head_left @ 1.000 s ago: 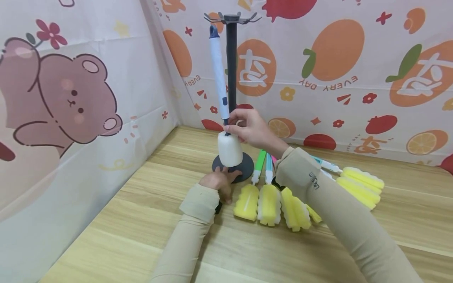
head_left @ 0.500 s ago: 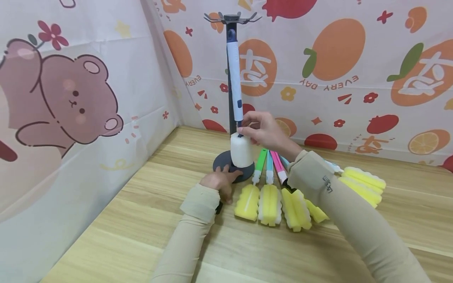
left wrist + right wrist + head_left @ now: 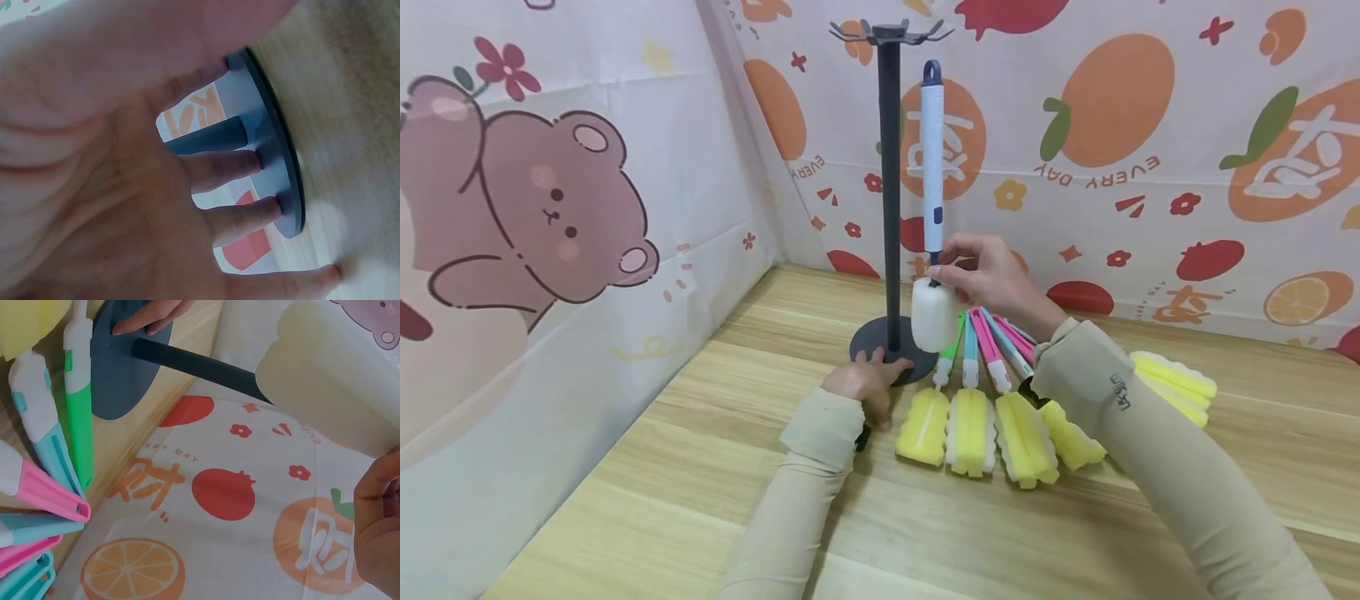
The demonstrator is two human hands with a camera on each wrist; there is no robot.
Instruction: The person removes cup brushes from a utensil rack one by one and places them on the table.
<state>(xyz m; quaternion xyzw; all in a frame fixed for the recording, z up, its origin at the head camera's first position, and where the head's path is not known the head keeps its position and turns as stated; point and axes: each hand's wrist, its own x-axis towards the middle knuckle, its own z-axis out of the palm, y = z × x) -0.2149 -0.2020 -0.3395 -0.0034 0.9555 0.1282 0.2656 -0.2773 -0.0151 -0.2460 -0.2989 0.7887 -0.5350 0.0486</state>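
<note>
Now the brush [image 3: 932, 158] has moved right of the pole [image 3: 890, 192], pinched in the right hand [image 3: 985, 275]; lift its loop to a hook while the flat left hand [image 3: 861, 383] holds the base [image 3: 868, 337].

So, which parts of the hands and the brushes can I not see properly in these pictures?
- Head view: the right hand covers the neck of the white sponge brush.
- Head view: the right sleeve hides part of the yellow sponge brushes.
- Left wrist view: the left hand is blurred and fills the frame, hiding most of the stand base.
- Right wrist view: the edge cuts off the brush handle.
</note>
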